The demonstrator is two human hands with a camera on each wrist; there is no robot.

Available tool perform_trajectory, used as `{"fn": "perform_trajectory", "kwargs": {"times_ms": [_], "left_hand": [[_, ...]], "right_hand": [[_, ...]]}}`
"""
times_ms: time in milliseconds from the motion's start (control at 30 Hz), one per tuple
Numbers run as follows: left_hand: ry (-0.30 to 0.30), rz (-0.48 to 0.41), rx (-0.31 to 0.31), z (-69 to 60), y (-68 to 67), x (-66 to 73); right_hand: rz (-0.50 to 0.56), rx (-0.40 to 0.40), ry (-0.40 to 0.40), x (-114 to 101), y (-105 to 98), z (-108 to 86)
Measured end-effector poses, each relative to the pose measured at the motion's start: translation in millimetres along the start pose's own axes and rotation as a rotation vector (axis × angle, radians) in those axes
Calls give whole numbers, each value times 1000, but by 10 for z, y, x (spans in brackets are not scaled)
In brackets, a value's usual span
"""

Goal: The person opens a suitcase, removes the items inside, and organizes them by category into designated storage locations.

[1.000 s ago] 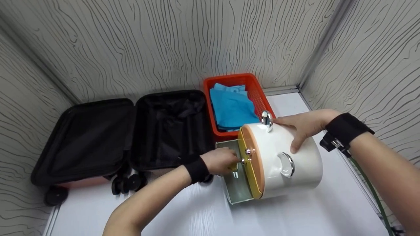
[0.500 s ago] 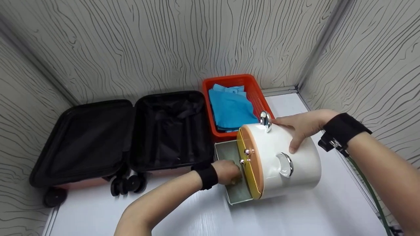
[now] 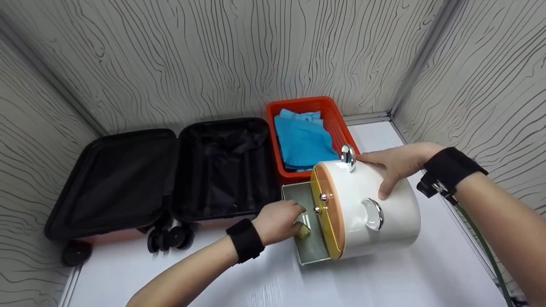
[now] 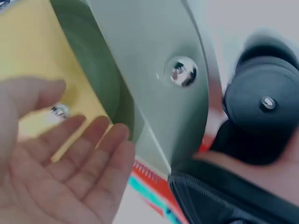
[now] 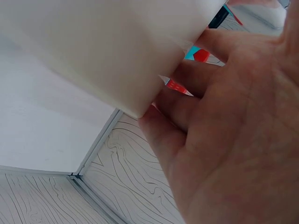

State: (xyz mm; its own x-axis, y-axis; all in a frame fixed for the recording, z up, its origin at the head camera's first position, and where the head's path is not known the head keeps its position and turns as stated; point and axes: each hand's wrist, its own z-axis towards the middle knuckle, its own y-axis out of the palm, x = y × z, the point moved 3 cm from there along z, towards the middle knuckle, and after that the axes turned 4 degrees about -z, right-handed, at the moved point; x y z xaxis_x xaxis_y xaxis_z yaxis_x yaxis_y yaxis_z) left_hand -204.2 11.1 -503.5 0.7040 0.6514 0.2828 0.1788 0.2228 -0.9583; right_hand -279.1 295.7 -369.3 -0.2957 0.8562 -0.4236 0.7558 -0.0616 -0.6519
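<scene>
A white rounded drawer box (image 3: 392,217) lies at centre right, with orange (image 3: 326,179) and yellow (image 3: 330,230) drawer fronts and chrome knobs. Its pale green drawer (image 3: 313,251) is pulled out. My left hand (image 3: 277,219) is over this drawer; in the left wrist view its fingers are loosely bent before the yellow front, holding nothing visible. Beside its fingertips in the head view shows a small yellow-green patch (image 3: 303,231); I cannot tell what it is. My right hand (image 3: 399,164) rests spread on the white body, thumb near a chrome handle (image 3: 374,214), fingertips touching its edge.
An open suitcase (image 3: 228,170) with black lining stands at the left, its black wheels (image 3: 181,236) toward me. Behind the drawer box is a red basket (image 3: 339,128) holding folded blue cloth (image 3: 305,143). Patterned walls (image 3: 222,55) enclose the white table (image 3: 204,273).
My left hand went further right into the pulled-out drawer, then drew back left. The right hand and the drawer box have stayed in place.
</scene>
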Motion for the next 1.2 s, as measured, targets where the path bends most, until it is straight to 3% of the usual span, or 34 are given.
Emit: {"fn": "perform_trajectory", "kwargs": {"times_ms": [67,133,200,300,400,500,600,733,900,1200], "left_hand": [[-54,-43,56,-139,-21,-20],[-114,-139,66,-286,9,-30],[-184,-301,45,-417,77,-18],[-298,-627,-16,-550,215,43],[-398,-960,-39,-577,321,133],[-492,-1238,-2,-528,380,197],[-563,-1412,70,-463,414,231],[-581,-1478,113,-375,445,283],[-546,-1496,101,-219,491,352],[-548,-1521,70,-16,534,431]], "right_hand": [[-9,3,3,2,-2,-8],[-17,6,1,3,-4,-13],[-17,6,2,6,-6,-16],[-12,9,9,11,-12,-26],[-4,10,15,16,-16,-34],[4,7,13,17,-11,-30],[11,2,13,14,0,-15],[13,2,16,8,3,-8],[18,1,17,5,3,-4],[0,6,0,-16,0,3]]}}
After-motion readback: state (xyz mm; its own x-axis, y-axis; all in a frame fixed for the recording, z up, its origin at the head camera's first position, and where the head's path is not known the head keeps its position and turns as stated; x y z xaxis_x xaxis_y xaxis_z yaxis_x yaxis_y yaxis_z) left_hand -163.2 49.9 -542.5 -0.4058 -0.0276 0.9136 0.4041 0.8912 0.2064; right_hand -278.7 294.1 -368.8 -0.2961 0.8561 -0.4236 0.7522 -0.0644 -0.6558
